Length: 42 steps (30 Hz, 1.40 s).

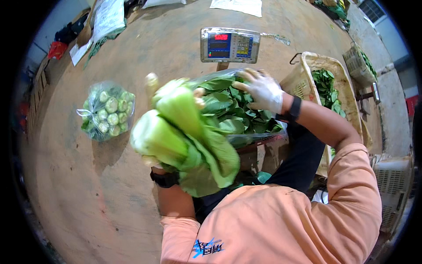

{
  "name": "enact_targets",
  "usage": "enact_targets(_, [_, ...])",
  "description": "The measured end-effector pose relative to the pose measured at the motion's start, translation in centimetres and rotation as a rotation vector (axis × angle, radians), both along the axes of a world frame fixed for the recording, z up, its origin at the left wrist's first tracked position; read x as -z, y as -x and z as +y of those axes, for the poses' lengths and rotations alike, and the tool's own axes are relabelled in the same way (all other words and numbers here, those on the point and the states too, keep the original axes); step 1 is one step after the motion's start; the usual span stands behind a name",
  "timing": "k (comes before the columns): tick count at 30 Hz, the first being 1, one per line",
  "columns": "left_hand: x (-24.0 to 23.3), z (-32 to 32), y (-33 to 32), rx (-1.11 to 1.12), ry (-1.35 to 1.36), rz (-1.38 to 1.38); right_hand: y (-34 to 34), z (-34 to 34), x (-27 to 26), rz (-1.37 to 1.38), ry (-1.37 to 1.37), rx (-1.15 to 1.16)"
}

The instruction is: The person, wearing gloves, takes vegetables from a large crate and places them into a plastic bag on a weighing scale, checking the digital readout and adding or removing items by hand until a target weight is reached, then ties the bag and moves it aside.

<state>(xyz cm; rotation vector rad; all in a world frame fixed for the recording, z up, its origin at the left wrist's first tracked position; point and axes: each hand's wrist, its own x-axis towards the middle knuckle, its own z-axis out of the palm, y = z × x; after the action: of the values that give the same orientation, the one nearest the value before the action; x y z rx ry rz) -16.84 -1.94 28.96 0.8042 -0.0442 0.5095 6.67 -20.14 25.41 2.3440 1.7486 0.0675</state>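
My left hand (151,161) grips several bok choy heads (176,128), their pale stem ends turned up and left. The heads hide most of the palm, and only some fingertips and the hand's edge show. My right hand (263,90), in a thin whitish glove, rests with fingers spread on dark leafy greens (227,102). These greens lie in a clear plastic bag (245,136) on top of a weighing scale, whose lit display panel (230,45) stands behind the bag. Part of the bok choy overlaps the bag's left side.
A tied clear bag of bok choy (108,112) sits on the concrete floor (75,184) to the left. On the right stands a tall plastic crate (305,77) with leafy greens inside. Another crate (356,62) is farther back. A broom (84,34) and white sacks (107,21) are at upper left.
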Motion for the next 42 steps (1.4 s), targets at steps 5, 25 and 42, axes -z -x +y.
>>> enact_targets(5, [-1.8,-2.1,3.9,-0.145,-0.049,0.093,-2.4,-10.9,-1.4,0.161,-0.151,0.626])
enact_targets(25, [-0.2,-10.8,-21.3,0.916,-1.843,0.599,-1.6,-13.0,-1.2,2.868,-1.216,-0.015])
enact_targets(42, [11.0,-12.7,-25.4,0.142,-2.249,0.417,0.6,-11.0,0.0,2.667,-1.098,-0.005])
